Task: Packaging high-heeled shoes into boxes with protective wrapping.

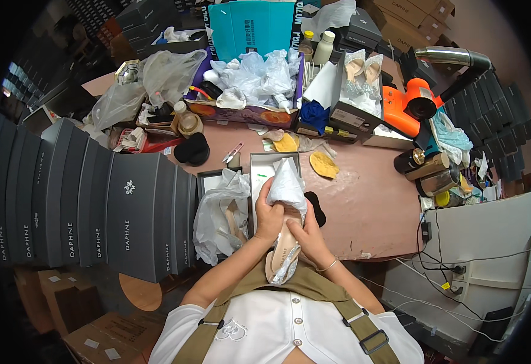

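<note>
Just in front of my body is a sandal (282, 253) with a beige insole and a sparkly silver strap, its strap end toward me. Its far end goes up to a bunched white tissue paper (288, 182), which hides that part. My left hand (269, 217) is closed round the tissue and the sandal's left side. My right hand (309, 239) grips the sandal from the right, thumb on the insole. Behind my hands lies an open shoebox (259, 162) with a white inside. To its left, another beige shoe (234, 219) lies in crumpled translucent wrapping (208, 227).
Upright grey shoeboxes (138, 212) line the left. Yellow sponge pads (324, 165), small scissors (234, 151) and a black pad (315, 209) lie on the table (368, 212). At the back stand a tissue-filled carton (241, 112), a box of silver shoes (356, 118) and an orange heat gun (402, 112).
</note>
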A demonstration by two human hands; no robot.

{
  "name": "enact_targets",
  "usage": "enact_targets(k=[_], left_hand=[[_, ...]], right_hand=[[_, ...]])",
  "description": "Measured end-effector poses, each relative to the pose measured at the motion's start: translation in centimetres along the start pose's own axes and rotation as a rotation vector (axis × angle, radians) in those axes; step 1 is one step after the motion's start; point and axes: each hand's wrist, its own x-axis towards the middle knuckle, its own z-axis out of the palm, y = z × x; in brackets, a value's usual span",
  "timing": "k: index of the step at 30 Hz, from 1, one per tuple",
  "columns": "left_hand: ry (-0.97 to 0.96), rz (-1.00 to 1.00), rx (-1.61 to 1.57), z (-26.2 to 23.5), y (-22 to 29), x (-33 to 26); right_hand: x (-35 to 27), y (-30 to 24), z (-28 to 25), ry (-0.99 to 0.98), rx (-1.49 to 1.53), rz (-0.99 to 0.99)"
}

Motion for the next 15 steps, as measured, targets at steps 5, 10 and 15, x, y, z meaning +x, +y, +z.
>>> enact_targets(k=[5,10,15], left_hand=[[-0.221,-0.221,-0.672,-2.1,4.6,2.1],[-0.452,-0.281,-0.492,-3.2,5.3,5.5],[-0.577,-0.233,-0.611,-3.6,4.8,5.1]], right_hand=[[1.9,-2.3,-3.4,-0.256,0.449,0.387],[2.3,-2.6,-4.3,-0.413,0.501,0.478],[1.5,-2.2,-4.8,-0.482,0.544,0.554]])
